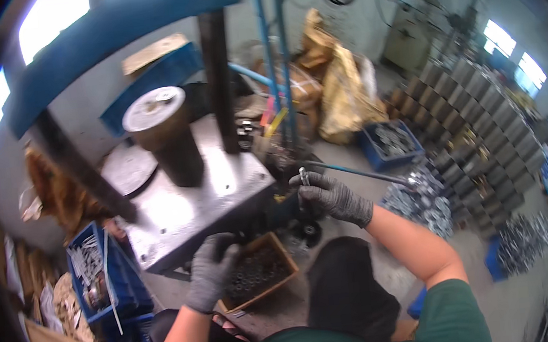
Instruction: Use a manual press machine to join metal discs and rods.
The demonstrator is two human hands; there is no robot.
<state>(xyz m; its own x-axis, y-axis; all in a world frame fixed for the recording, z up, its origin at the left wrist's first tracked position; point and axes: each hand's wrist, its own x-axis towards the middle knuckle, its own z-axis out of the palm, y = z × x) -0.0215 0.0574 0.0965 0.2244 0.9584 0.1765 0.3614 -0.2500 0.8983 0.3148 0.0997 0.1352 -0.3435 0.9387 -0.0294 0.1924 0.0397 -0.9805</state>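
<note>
Left hand: the gloved left hand [212, 269] hung right over the brown box [279, 288], fingers curled downward at its near rim, hard against the front edge of the steel press table [213, 190]. Grasping anything? Could not tell, the fingertips were hidden against the dark parts.

Right hand: the gloved right hand [330, 195] was up beside the table's right corner, clenched around a small metal rod [303, 176] that stuck up out of the fist.

Brown box: it sat low, just under the table's front edge, between the person's knees, full of small dark ring-shaped parts [252, 273].

Press table: a grey steel slab, tilted in the view, with a dark thick cylinder [168, 138] standing upright on it and a black column [217, 77] rising behind.

Lever: a thin blue bar [360, 172] ran out to the right from beside the right hand, toward a heap of shiny metal rings [422, 199] on the floor.

Left side: a blue crate [102, 273] of pale metal pieces stood by the table, near the left elbow.

Far right: another blue crate [390, 143] of metal parts, and rows of stacked grey blocks [472, 106] behind it.
</note>
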